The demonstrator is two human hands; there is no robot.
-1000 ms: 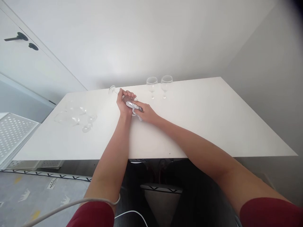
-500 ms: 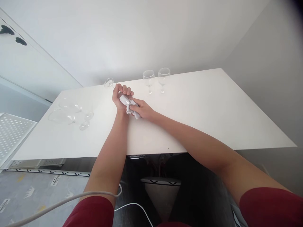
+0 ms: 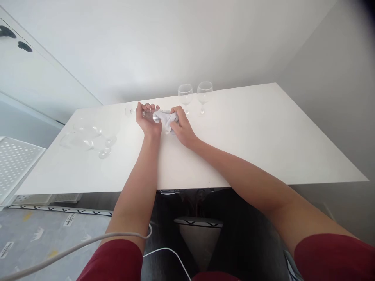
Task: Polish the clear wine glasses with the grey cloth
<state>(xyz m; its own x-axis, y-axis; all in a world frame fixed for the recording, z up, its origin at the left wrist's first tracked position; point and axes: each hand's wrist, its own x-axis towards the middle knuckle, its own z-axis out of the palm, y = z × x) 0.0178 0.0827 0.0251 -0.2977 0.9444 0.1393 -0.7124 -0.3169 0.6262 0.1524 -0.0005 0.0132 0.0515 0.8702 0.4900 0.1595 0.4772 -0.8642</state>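
the left hand [image 3: 149, 125] holds a glass [image 3: 149, 115] on its side. the right hand [image 3: 183, 128] pinches a white cloth [image 3: 165, 119] against it. down and left of both hands, a label [image 3: 69, 219] starts "pre"; the rest is blurry.

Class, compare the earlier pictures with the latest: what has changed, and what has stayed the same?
The right hand has moved rightward and slightly forward, drawing the cloth with it. Nothing was taken hold of or let go: the left hand still holds a glass. Two standing glasses and two lying glasses stayed put.
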